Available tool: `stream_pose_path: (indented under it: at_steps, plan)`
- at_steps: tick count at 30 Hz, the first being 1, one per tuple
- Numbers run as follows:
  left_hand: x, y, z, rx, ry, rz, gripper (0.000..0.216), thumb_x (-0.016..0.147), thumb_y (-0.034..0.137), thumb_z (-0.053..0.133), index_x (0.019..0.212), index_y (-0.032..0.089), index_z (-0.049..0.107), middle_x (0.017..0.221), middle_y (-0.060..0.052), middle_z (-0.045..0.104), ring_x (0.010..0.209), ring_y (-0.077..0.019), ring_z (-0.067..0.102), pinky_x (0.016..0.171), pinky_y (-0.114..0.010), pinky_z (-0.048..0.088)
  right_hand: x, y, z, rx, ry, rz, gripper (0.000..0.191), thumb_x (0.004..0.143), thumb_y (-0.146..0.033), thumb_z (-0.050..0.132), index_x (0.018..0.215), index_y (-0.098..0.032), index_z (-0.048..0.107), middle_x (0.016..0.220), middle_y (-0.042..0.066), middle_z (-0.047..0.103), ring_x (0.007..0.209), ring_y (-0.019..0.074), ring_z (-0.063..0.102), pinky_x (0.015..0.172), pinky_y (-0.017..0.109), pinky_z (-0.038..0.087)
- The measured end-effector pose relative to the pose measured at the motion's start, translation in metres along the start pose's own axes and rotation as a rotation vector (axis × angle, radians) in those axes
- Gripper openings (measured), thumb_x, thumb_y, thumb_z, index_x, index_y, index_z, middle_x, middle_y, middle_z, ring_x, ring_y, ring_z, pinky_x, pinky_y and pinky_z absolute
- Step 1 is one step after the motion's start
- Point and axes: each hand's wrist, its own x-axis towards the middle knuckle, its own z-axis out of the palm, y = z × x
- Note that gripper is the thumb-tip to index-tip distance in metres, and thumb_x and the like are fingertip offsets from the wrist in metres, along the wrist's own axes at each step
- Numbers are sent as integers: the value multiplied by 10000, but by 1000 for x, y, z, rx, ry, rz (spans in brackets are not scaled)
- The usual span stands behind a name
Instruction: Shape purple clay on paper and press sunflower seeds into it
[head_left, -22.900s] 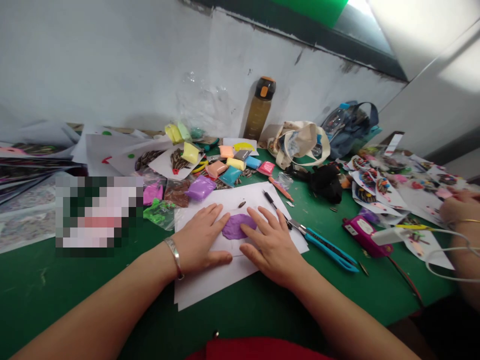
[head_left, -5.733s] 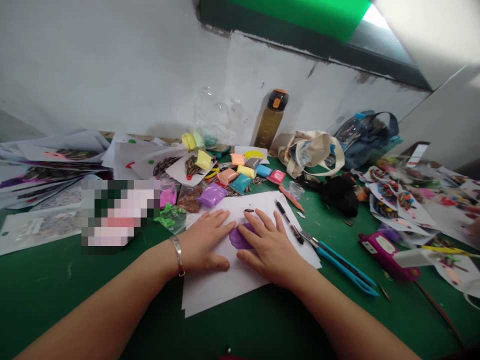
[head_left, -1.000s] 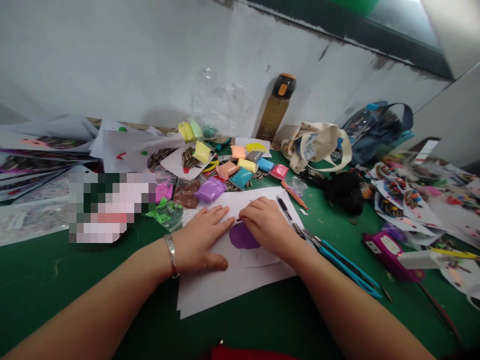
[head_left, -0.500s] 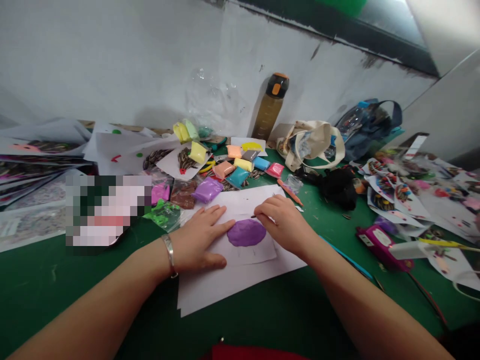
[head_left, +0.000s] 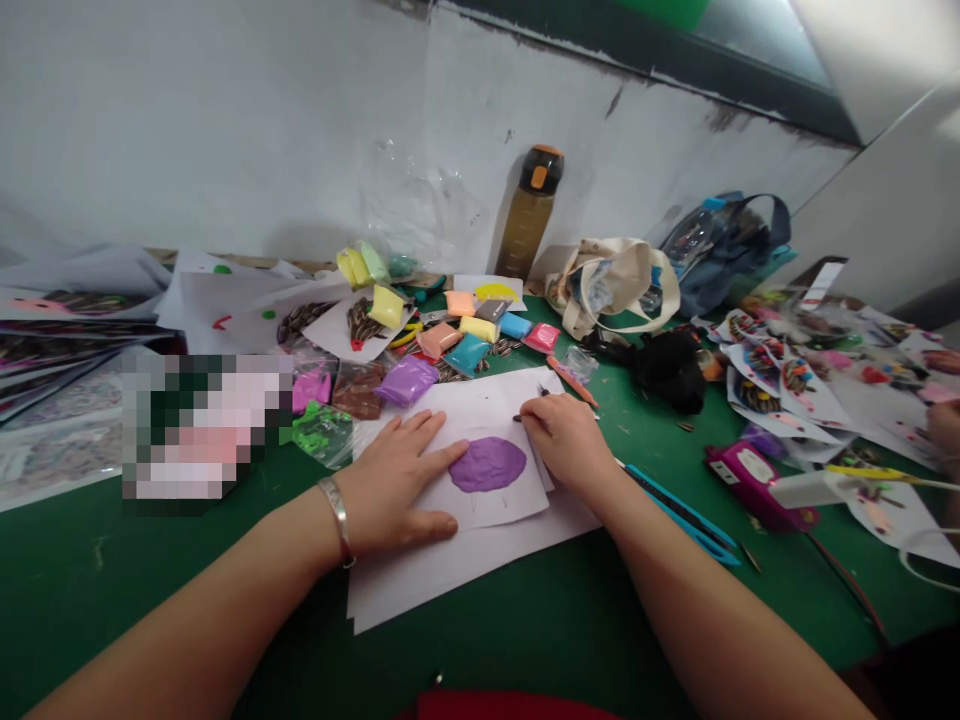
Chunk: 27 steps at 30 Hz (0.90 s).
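Observation:
A flattened disc of purple clay [head_left: 487, 463] lies on a small white sheet [head_left: 495, 508], which rests on larger white sheets [head_left: 442, 580] on the green table [head_left: 150, 590]. My left hand [head_left: 394, 485] lies flat and open on the paper, its fingertips at the disc's left edge; a silver bangle is on its wrist. My right hand [head_left: 566, 440] sits just right of the disc with its fingers pinched on a small dark seed [head_left: 517, 418] above the disc's upper right edge.
Several coloured clay packets [head_left: 465, 350] and loose seeds lie behind the paper. Against the wall stand a brown bottle [head_left: 529, 210], a cream tote bag [head_left: 611, 285] and a blue bag [head_left: 720, 245]. A blue cutter [head_left: 675, 505] and a magenta tool [head_left: 750, 475] lie right. Another person's hand [head_left: 943, 430] is at far right.
My right hand has lifted off the purple disc, moved right and back, and closed in a pinch on a small dark seed. The disc now shows whole. My left hand has stayed flat.

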Motion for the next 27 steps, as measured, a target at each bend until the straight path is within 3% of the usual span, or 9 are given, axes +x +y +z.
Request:
stream_pose_path:
  at_steps: [5, 10, 15, 17, 20, 22, 27]
  plan:
    - [-1, 0, 3, -17, 44, 19, 891, 739, 612, 611, 1480, 287, 237, 1555, -135, 198, 1411, -377, 164, 1117, -552, 155, -1, 1, 1, -96, -10, -22, 252, 911, -244, 459, 874, -211, 706, 828, 64, 650, 853, 219, 548, 763, 336, 369]
    - [-1, -1, 5, -11, 45, 32, 821, 739, 628, 609, 1447, 332, 317, 1567, -116, 160, 1405, -409, 151, 1100, -592, 152, -9, -6, -8, -40, 67, -85, 296, 874, -150, 454, 1046, -210, 686, 948, 80, 651, 902, 227, 531, 808, 363, 381]
    - [-1, -1, 6, -5, 42, 30, 873, 722, 639, 618, 1461, 312, 288, 1563, -128, 173, 1407, -404, 149, 1101, -584, 157, -33, -37, -21, -41, -98, -311, 466, 829, -49, 451, 1214, -260, 606, 1179, 68, 609, 1067, 241, 478, 945, 406, 356]
    - [-1, -1, 6, 0, 49, 25, 892, 717, 645, 619, 1464, 292, 283, 1557, -142, 187, 1408, -395, 155, 1104, -571, 161, -43, -48, -23, -45, -169, -371, 457, 868, -103, 457, 1281, -275, 548, 1316, 61, 533, 1160, 248, 435, 1009, 433, 321]
    - [-1, -1, 7, 12, 54, 27, 881, 720, 642, 619, 1458, 277, 306, 1550, -158, 199, 1410, -388, 157, 1108, -557, 160, -49, -56, -25, -57, -243, -360, 365, 937, -362, 450, 1286, -291, 534, 1411, 54, 454, 1269, 286, 358, 1072, 530, 236]
    - [-1, -1, 7, 12, 61, 31, 876, 717, 644, 622, 1453, 280, 316, 1551, -154, 201, 1409, -387, 162, 1109, -554, 162, -50, -57, -25, -64, -256, -341, 415, 937, -492, 407, 1274, -293, 544, 1457, 58, 403, 1323, 312, 302, 1088, 584, 175]
    - [0, -1, 8, 6, 72, 37, 933, 706, 666, 614, 1466, 236, 288, 1539, -175, 225, 1403, -393, 178, 1109, -558, 164, -51, -57, -21, -83, -232, -368, 519, 928, -555, 375, 1366, -289, 459, 1526, 73, 293, 1398, 342, 184, 1098, 633, 101]
